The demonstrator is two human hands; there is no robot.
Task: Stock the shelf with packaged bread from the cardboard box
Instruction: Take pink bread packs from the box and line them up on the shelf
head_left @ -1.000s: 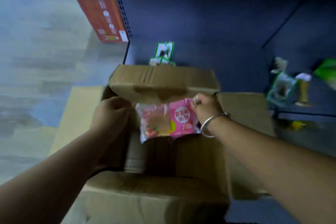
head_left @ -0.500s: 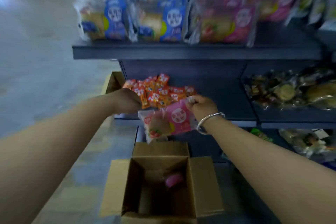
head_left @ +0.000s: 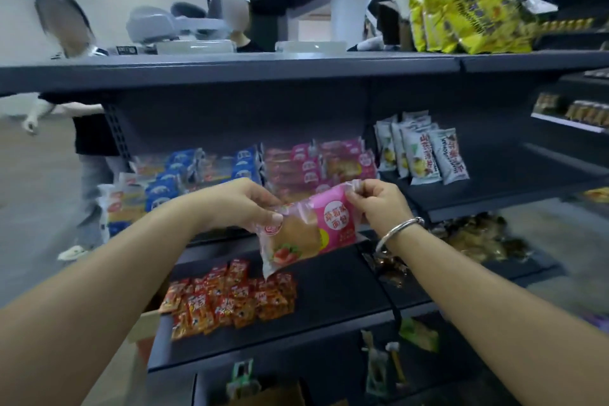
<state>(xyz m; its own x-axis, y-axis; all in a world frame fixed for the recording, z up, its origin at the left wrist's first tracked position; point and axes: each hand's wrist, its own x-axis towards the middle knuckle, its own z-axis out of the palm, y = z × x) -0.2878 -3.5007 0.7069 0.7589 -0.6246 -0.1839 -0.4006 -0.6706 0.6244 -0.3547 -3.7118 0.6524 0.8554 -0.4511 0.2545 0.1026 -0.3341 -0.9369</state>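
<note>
Both hands pinch one pink bread packet (head_left: pixel 313 232); the left hand (head_left: pixel 245 204) grips its lower end, the right hand (head_left: pixel 379 204) the upper; the pink stack (head_left: pixel 316 165) lies just behind, nearer the right hand.

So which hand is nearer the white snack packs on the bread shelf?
Right. The right hand sits just below-left of the white snack packs; the left hand is farther left, gripping the pink bread pack.
</note>
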